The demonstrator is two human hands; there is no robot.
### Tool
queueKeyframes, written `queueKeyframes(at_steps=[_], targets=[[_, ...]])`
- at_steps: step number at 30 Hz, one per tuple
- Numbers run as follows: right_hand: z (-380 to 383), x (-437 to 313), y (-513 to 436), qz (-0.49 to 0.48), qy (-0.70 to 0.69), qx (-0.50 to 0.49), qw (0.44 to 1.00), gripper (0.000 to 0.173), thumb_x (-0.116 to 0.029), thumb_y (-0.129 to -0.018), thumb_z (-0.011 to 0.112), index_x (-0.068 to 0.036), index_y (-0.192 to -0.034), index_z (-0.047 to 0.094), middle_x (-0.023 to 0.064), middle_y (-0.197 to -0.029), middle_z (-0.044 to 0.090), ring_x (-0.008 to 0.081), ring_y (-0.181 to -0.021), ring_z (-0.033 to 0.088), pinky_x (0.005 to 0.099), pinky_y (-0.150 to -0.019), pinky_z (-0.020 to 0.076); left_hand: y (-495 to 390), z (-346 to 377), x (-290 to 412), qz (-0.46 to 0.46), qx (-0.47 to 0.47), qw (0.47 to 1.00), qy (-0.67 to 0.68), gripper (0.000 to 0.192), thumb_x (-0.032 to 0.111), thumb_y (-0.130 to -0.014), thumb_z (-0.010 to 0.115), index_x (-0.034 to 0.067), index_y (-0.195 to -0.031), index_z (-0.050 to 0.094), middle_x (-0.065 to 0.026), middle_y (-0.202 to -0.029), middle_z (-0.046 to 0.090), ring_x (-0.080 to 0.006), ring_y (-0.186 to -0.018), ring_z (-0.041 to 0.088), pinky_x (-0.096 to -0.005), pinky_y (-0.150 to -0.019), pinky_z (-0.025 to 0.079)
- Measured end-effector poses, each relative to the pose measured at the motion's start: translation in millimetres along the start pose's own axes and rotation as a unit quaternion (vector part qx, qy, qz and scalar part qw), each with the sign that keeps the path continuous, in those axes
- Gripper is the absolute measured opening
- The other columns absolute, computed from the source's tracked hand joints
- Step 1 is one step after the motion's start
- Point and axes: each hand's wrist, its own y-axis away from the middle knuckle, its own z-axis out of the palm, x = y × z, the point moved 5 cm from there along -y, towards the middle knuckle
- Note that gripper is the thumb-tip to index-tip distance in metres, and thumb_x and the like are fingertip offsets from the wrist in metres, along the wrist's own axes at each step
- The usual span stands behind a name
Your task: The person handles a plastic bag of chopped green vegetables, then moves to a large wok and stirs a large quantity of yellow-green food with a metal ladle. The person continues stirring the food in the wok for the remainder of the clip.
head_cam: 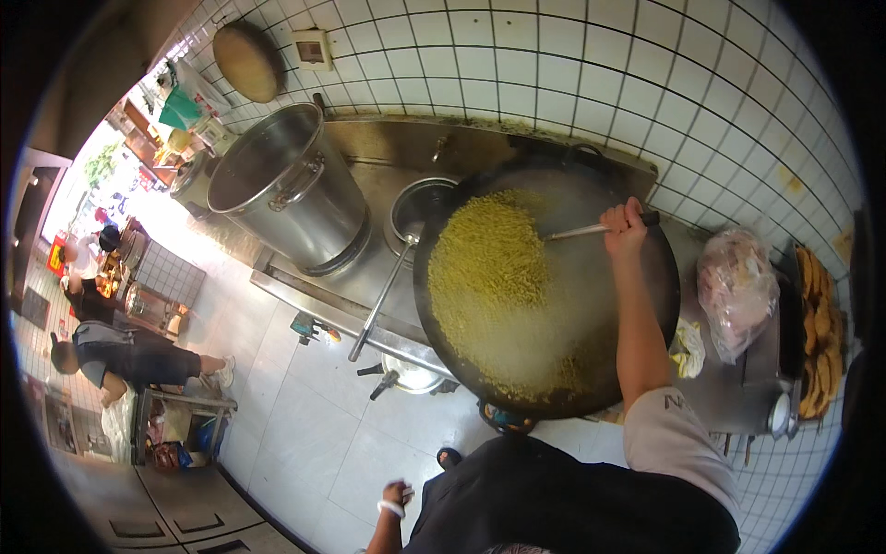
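My right hand [624,220] is closed around the handle of a long metal wok tool [578,231], over the right half of a large dark wok [654,291]. Yellow-green grainy food [488,256] is heaped in the wok's left side, and the tool's working end is hidden at the heap's right edge. Steam blurs the lower part of the food. Down beside my body, well apart from the wok, hangs my left hand [397,493], fingers curled, a white band at the wrist. Something pale shows at its fingers, too small to identify.
Left of the wok stand a tall steel stockpot [304,208] and a smaller pot [401,215] with a ladle [381,298] sticking out. A plastic-bagged food item [737,291] and a rack of browned food [820,339] sit right. Another person [131,353] stands far left.
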Motion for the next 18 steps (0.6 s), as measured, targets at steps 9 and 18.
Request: queueKeyframes(at_steps=[9,18], targets=[[226,-69,168,-0.165,0.352,-0.282,0.877,0.029,0.0,-0.073,0.058,-0.007,-0.057,0.035,0.0018,-0.048,0.038,0.0154,-0.041,0.038,0.0266,-0.042,0.0305,215,281,191,-0.045,-0.495,0.858,0.132,0.023,0.016,-0.077,0.048,0.009,-0.1,0.052,-0.0059,-0.103,0.058,-0.0206,-0.096,0.053,-0.0326,-0.076,0.04],[230,-5,287,-0.163,0.521,-0.401,0.736,0.029,0.001,-0.062,0.066,-0.008,-0.056,0.04,0.005,-0.051,0.037,0.0239,-0.042,0.039,0.033,-0.037,0.0281,250,297,190,-0.118,-0.638,0.733,0.205,0.017,0.012,-0.07,0.044,0.01,-0.085,0.05,-0.004,-0.089,0.055,-0.0218,-0.082,0.047,-0.0355,-0.074,0.034]])
